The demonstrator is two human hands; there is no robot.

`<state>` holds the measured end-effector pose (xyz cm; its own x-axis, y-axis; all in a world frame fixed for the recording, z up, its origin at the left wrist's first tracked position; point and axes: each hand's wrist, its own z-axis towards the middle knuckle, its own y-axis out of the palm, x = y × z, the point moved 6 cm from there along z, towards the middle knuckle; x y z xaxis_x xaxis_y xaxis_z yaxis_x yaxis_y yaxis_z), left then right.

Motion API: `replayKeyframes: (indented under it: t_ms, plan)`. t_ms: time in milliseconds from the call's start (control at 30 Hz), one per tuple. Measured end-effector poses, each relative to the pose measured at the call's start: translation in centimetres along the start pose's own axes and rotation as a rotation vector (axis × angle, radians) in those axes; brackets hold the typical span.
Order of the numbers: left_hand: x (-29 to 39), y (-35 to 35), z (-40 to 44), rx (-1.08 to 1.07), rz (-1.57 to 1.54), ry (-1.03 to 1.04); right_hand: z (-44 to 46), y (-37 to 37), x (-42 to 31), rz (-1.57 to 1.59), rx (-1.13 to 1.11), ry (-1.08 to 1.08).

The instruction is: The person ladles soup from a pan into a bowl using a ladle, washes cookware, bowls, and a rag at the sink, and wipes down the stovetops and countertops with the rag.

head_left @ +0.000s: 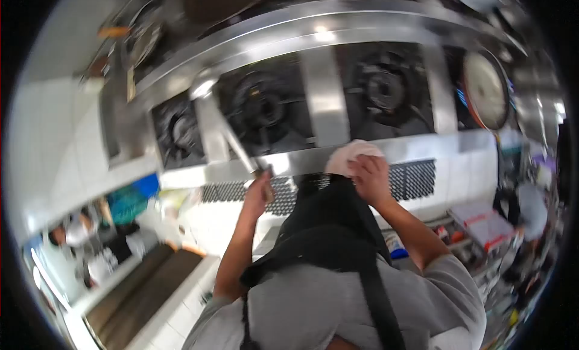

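Note:
My left hand (258, 193) is closed around the handle of a long metal ladle (238, 148). Its shiny round head, blurred, points away from me over the left part of the stove (325, 93). In my right hand (371, 178) is a bunched pale pink cloth (345, 160), gripped at the stove's front edge. The fingers curl over the cloth, and part of it is hidden beneath them. Both hands are in front of my black apron (325, 229), apart from each other.
Black burners (386, 89) sit between steel strips. At the right, a round pan (485, 90) with a pale interior stands above blue flame. A dark perforated mat (413, 180) lies below the stove front. Other people (81, 229) are at far left; a red-and-white box (482, 220) is at right.

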<state>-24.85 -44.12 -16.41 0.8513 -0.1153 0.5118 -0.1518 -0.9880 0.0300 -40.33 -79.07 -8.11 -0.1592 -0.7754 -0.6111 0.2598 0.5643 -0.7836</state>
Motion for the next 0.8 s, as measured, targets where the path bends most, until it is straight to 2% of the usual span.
replayKeyframes:
  t_ms: [33,100,133,267,467,500,600,633,667,700,733,767,800]
  plan:
    - [-0.4,-0.5,0.6,0.028,0.028,0.048,0.6,0.7,-0.6,-0.034,-0.039,-0.031]
    - [1.4,-0.2,-1.6,0.243,0.13,0.217,3.3,2.7,-3.7,0.022,-0.103,-0.177]
    - [1.9,-0.5,-2.5,0.238,0.159,0.255,4.2,3.6,-5.1,0.039,-0.135,-0.238]
    - [2.1,-3.6,-7.8,0.364,0.188,0.202,6.8,11.4,-11.7,0.097,-0.223,-0.494]
    - [1.0,-13.0,-16.2,0.561,0.234,0.277,13.8,23.9,-25.1,0.163,-0.381,-0.795]
    - [0.6,-14.6,-17.6,0.593,0.242,0.286,15.0,26.0,-26.3,0.043,-0.411,-0.833]
    - [-3.0,-19.6,-21.2,0.698,0.211,0.245,22.4,30.9,-26.0,-0.168,-0.266,-0.805]
    - [-4.5,-20.7,-22.3,0.716,0.175,0.212,26.0,32.3,-24.2,-0.444,-0.019,-0.803]
    - [-5.6,-21.3,-23.2,0.73,0.156,0.184,30.6,30.7,-23.9,-0.413,-0.026,-0.767]
    - [-7.7,-22.4,-23.8,0.76,0.157,0.159,35.4,30.8,-22.4,-0.573,-0.041,-0.637]
    - [-9.4,-22.7,-24.5,0.773,0.104,0.122,39.6,30.2,-21.5,-0.591,-0.105,-0.471]
    - [-11.0,-23.1,-25.0,0.786,0.052,0.09,43.3,31.4,-19.9,-0.532,-0.052,-0.407]
    - [-12.8,-23.7,-25.3,0.803,0.076,0.109,44.6,30.3,-21.4,-0.451,0.135,-0.468]
